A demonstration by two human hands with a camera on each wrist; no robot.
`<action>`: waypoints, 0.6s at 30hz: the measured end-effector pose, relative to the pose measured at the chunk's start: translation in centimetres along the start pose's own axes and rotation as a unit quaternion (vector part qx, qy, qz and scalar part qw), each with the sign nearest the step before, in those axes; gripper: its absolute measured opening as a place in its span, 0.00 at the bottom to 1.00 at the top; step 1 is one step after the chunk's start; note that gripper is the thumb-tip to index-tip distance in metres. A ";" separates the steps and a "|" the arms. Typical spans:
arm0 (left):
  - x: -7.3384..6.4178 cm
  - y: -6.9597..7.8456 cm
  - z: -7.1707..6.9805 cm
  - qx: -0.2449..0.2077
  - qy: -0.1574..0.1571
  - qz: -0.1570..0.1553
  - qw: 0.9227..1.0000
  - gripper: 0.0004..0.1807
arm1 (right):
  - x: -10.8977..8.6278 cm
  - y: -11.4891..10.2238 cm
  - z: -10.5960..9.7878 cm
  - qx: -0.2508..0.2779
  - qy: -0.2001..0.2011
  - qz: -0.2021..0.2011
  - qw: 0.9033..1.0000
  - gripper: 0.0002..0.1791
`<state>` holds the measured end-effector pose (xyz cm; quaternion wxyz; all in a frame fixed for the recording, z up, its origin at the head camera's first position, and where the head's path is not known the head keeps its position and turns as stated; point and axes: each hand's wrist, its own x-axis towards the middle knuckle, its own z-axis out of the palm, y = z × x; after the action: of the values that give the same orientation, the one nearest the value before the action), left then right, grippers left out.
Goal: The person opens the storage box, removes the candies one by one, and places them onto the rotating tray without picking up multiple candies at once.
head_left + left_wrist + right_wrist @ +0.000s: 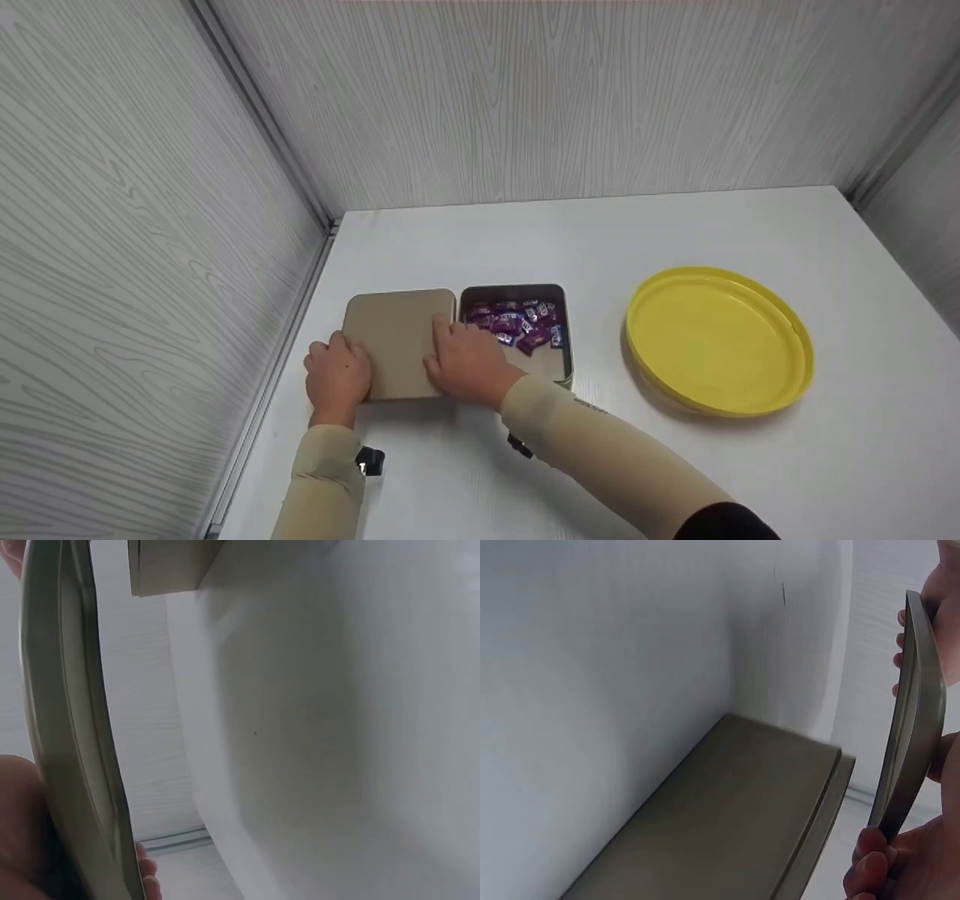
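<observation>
A square beige tin lid (397,345) is held raised above the table, its flat top facing up. My left hand (339,375) grips its left edge, with fingertips curling under the rim (75,727). At the opposite edge my right hand (471,363) holds the lid, index finger stretched along the top and other fingertips (870,870) under it. Right beside the lid stands the uncovered square tin (568,345), partly hidden by my right hand. Several purple-wrapped candies (507,322) lie inside it, mostly toward the back. The tin's outer side (727,802) shows in the right wrist view.
To the right sits a round yellow tray-like lid or dish (716,341) with a raised rim. White wood-grain panels (525,105) enclose the white table (465,240) at the back and on both sides. The left panel (135,262) is close to my left arm.
</observation>
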<state>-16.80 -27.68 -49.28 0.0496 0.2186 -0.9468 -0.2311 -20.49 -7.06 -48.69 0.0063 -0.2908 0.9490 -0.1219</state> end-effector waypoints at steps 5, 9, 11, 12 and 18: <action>-0.2 -1.5 -0.2 0.016 0.020 -0.011 1.000 0.30 | 0.4 -1.5 1.0 -0.054 -0.013 -0.023 0.998 0.37; -0.5 -2.2 0.0 0.025 0.018 -0.024 0.999 0.30 | 0.5 -2.1 2.0 -0.092 -0.026 -0.038 0.995 0.38; -0.7 -2.4 0.2 0.023 0.018 -0.029 0.999 0.29 | 0.6 -2.2 2.4 -0.103 -0.026 -0.045 0.993 0.39; -0.8 -2.5 0.3 0.022 0.018 -0.031 0.999 0.29 | 0.6 -2.2 2.6 -0.109 -0.025 -0.049 0.993 0.39; -1.1 -2.6 1.4 0.020 0.005 -0.031 0.999 0.27 | 0.3 -1.8 3.4 -0.133 -0.021 -0.057 0.989 0.43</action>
<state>-15.10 -28.72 -51.69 0.0426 0.2499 -0.9437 -0.2123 -19.46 -9.39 -51.58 -0.0198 -0.3447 0.9384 0.0113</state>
